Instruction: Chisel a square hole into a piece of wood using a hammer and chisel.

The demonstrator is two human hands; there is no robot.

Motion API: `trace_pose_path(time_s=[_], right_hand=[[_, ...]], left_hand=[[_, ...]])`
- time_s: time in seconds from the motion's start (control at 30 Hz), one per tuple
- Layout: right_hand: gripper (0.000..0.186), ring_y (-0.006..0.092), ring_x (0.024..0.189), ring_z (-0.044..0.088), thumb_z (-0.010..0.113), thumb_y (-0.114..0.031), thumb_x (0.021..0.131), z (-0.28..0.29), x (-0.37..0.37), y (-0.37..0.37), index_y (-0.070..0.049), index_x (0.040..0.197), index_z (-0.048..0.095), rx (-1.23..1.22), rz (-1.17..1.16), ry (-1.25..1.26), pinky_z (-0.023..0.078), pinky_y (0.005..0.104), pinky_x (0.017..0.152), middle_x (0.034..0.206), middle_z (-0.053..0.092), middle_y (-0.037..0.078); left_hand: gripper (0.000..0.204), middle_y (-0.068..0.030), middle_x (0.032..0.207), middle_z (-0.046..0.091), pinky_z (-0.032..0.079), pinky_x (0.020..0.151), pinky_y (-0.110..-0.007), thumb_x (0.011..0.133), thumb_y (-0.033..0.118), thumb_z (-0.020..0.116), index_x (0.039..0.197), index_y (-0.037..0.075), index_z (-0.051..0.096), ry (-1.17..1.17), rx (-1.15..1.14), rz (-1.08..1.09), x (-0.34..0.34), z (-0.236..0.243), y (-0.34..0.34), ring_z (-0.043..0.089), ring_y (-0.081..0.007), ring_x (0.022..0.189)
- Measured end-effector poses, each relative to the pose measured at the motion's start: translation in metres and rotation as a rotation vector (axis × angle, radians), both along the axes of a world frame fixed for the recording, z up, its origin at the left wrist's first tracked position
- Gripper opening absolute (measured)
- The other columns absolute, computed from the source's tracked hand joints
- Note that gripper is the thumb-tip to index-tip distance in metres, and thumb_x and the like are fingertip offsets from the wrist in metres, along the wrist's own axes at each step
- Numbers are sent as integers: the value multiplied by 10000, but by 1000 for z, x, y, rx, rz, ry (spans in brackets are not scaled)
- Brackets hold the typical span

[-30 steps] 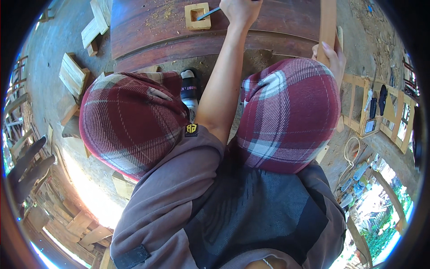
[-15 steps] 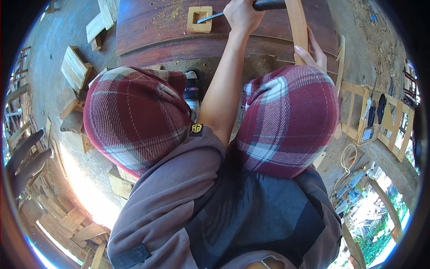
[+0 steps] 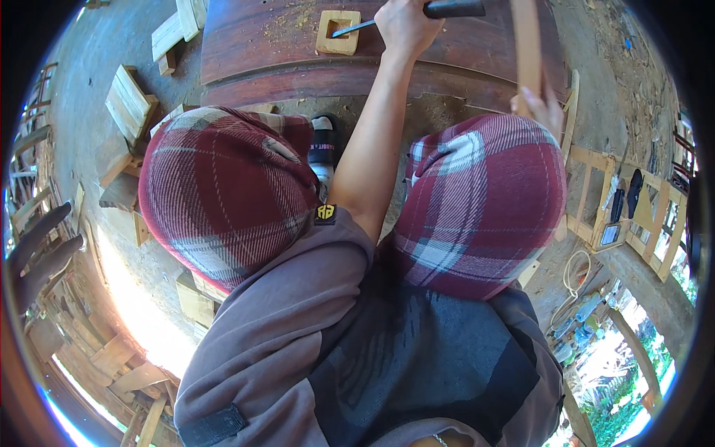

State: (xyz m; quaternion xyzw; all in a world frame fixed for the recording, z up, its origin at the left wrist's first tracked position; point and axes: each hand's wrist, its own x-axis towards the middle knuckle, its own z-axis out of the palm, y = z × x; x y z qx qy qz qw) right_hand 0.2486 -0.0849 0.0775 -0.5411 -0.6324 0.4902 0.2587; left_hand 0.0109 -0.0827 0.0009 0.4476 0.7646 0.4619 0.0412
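My left hand (image 3: 406, 28) is closed around a chisel (image 3: 454, 9) with a black handle and a narrow metal blade. The blade slants left, and its tip rests in the square recess of a small pale wooden block (image 3: 325, 39), which lies on a dark reddish-brown wooden board. On the right, my right hand (image 3: 547, 112) grips the lower end of a pale wooden bar (image 3: 527, 56), slightly blurred by motion. A gap separates the bar from the end of the chisel handle. The bar's upper end runs out of view.
Wood shavings (image 3: 294, 22) are scattered on the dark board (image 3: 253, 52). Cut wood pieces (image 3: 128, 100) stand on the floor at the left. A wooden frame (image 3: 588, 194) and a looped cord (image 3: 573, 276) are at the right. My plaid-covered knees flank my left arm.
The wooden bar in my right hand has swung right, away from the chisel handle. My left hand keeps the chisel tip in the block's recess. The whole view has shifted slightly.
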Motion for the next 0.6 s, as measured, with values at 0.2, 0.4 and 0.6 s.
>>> trace_pose_path(time_s=[0.2,0.4,0.6], right_hand=[[625,88,715,575,648,-223,863,8,10,0,-62,1438,463,-45,-234,326,502,209,600,1011,602,95],[669,88,793,604,661,-198,848,10,10,0,-38,1457,432,-56,-180,166,518,212,659,1210,592,137],[692,84,830,597,662,-203,842,8,14,-1,-40,1468,415,7,-143,185,512,205,681,1261,577,154]], left_hand=[[144,-153,787,678,510,719,-461,704,197,688,798,90,704,6,88,21,3,-4,4,655,-372,810],[101,-156,791,672,504,723,-469,722,180,675,756,84,677,-76,105,1,24,9,17,649,-373,813],[133,-167,795,663,497,713,-475,732,172,711,801,66,670,-90,279,61,26,19,27,641,-380,809]])
